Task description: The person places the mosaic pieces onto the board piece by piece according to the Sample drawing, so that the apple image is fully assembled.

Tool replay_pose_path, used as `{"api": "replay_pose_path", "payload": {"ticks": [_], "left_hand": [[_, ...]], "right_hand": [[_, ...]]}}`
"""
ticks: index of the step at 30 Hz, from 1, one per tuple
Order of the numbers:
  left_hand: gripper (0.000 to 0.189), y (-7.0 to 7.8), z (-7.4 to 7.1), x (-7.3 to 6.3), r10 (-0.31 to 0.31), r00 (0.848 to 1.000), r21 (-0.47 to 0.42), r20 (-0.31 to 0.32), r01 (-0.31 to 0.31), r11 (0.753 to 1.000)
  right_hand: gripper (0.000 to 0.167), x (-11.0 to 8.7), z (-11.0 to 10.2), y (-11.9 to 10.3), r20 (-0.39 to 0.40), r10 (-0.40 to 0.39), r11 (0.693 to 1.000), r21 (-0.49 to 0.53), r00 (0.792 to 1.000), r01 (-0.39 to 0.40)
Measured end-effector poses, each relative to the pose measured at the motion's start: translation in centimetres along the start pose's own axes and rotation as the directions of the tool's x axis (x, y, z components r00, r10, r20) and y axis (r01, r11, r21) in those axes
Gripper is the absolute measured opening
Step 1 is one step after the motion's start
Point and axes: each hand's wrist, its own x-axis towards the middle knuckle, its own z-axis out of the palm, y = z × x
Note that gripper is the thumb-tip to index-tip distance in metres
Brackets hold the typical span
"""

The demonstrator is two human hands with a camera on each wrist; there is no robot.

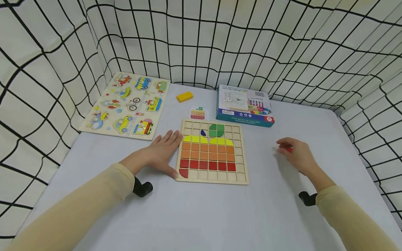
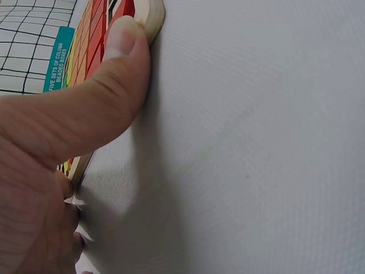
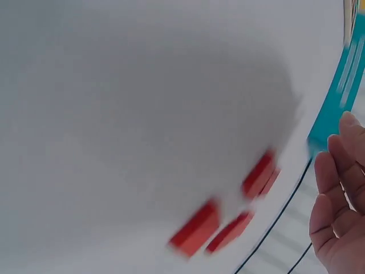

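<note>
A wooden grid board (image 1: 237, 167) lies flat on the white table, filled with rows of red, orange and yellow pieces. Green pieces (image 1: 216, 130) and a small dark blue piece (image 1: 203, 132) sit near its top. One rounded red piece (image 1: 183, 173) occupies the bottom left cell. My left hand (image 1: 163, 153) rests with straight fingers along the board's left side, its thumb (image 2: 122, 43) at the lower left corner. Over the table to the right, my right hand (image 1: 296, 153) hovers with loosely bent fingers, nothing visible in them. Several loose red blocks (image 3: 197, 231) lie beneath it, blurred.
A picture card (image 1: 199, 113) lies just behind the board. Beyond it are a yellow block (image 1: 184, 97) and a blue-green box (image 1: 245, 120). At the left lies a vehicle puzzle board (image 1: 127, 111). Black netting (image 1: 198, 46) encloses the table's back and sides.
</note>
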Motion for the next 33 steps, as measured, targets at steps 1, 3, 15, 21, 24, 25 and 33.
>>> {"api": "replay_pose_path", "payload": {"ticks": [1,3,15,21,24,25,33], "left_hand": [[0.132,0.0,0.0,0.0,-0.001,1.000,-0.001,-0.002,0.001,1.000],[0.132,-0.1,0.0,-0.1,-0.002,1.000,-0.004,-0.004,0.002,1.000],[0.132,-0.1,0.0,0.0,0.005,1.000,-0.003,-0.007,-0.005,1.000],[0.132,0.0,-0.1,-0.1,0.005,1.000,-0.016,-0.002,-0.005,1.000],[0.132,0.1,0.0,0.0,0.001,1.000,-0.016,0.002,-0.001,1.000],[0.132,0.1,0.0,0.0,-0.001,1.000,-0.015,0.003,0.001,1.000],[0.131,0.3,-0.2,-0.1,-0.006,1.000,-0.010,0.007,0.006,1.000]], "right_hand": [[0.033,0.1,-0.5,1.0,-0.008,0.017,1.000,-0.010,1.000,-0.017],[0.034,0.2,-1.4,2.6,-0.015,0.054,0.998,-0.030,0.998,-0.054],[0.033,-0.3,-2.5,5.5,0.150,0.153,0.987,-0.066,0.977,-0.144],[0.043,-1.1,-2.1,5.7,0.148,0.135,0.988,-0.088,0.980,-0.123],[0.041,-1.5,-1.9,5.7,0.140,0.127,0.990,-0.080,0.982,-0.117],[0.039,-1.6,-1.8,5.7,0.131,0.124,0.991,-0.075,0.984,-0.115],[0.026,-2.2,-1.1,4.3,0.049,0.101,0.995,-0.016,0.994,-0.100]]}}
